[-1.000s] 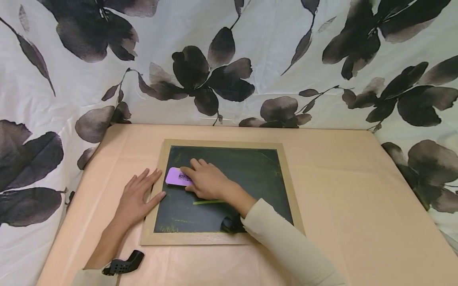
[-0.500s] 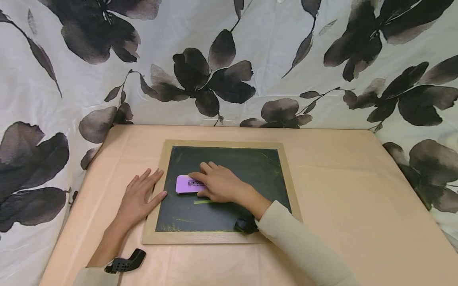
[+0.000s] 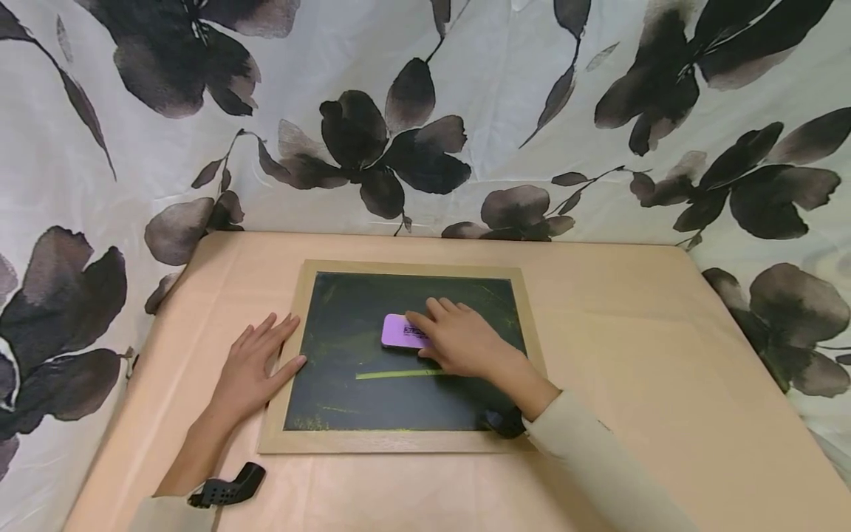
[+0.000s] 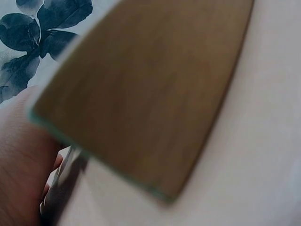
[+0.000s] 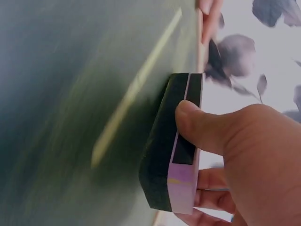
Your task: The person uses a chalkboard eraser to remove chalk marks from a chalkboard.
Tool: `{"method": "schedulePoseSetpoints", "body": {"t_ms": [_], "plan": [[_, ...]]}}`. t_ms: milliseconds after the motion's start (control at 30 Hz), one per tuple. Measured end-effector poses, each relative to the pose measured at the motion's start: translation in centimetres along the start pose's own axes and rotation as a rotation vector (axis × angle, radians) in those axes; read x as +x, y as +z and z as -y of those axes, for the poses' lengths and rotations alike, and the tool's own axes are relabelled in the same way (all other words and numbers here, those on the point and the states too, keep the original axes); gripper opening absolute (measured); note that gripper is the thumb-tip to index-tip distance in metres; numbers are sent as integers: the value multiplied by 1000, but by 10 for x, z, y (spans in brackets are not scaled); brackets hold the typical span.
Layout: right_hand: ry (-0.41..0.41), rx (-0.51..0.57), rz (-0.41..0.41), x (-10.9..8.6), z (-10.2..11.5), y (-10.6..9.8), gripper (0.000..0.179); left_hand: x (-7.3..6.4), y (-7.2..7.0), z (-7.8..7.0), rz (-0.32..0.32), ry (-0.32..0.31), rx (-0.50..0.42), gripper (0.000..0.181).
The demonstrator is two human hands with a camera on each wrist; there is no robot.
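Observation:
A purple eraser (image 3: pixel 402 332) with a dark felt underside is in my right hand (image 3: pixel 462 340), over the middle of a wood-framed chalkboard (image 3: pixel 372 442). The right wrist view shows the thumb (image 5: pixel 193 125) pressed on one long side of the eraser and fingers behind it. Just below the eraser, a straight yellow-green chalk line (image 3: pixel 392 374) runs across the board, its right end hidden under the hand. With fingers spread, my left hand (image 3: pixel 255 369) rests at the board's left edge, fingertips and thumb on the frame.
Faint yellow chalk smears (image 3: pixel 309 424) mark the board's lower left corner. The board lies on a table with a peach cover (image 3: pixel 618 332), and a floral cloth (image 3: pixel 505 89) hangs behind. Black devices (image 3: pixel 229 488) sit on both wrists. A blurred brown panel (image 4: pixel 146 94) fills much of the left wrist view.
My right hand has slid the eraser from the board's left side to its middle, first slightly down, then up a little. More of the chalk line shows. The left hand stays in place.

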State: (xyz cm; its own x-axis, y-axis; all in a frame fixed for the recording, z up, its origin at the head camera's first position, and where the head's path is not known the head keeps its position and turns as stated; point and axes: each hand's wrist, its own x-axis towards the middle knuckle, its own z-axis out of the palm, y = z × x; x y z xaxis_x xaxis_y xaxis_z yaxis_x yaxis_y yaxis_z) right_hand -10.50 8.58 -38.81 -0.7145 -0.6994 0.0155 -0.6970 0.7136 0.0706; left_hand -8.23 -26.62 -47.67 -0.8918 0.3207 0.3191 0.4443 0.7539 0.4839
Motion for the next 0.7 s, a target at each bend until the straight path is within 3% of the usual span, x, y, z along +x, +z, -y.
{"method": "schedulePoseSetpoints", "body": {"t_ms": [167, 400, 533, 700], "plan": [[100, 51, -98, -33, -22, -1, 55, -1, -2, -1, -4, 6, 6, 67], [250, 149, -114, -76, -20, 6, 57, -4, -8, 0, 7, 18, 3, 67], [334, 173, -132, -87, -10, 8, 58, -5, -10, 2, 8, 23, 0, 67], [371, 181, -180, -90, 4, 13, 54, -6, -10, 5, 11, 31, -15, 67]]}}
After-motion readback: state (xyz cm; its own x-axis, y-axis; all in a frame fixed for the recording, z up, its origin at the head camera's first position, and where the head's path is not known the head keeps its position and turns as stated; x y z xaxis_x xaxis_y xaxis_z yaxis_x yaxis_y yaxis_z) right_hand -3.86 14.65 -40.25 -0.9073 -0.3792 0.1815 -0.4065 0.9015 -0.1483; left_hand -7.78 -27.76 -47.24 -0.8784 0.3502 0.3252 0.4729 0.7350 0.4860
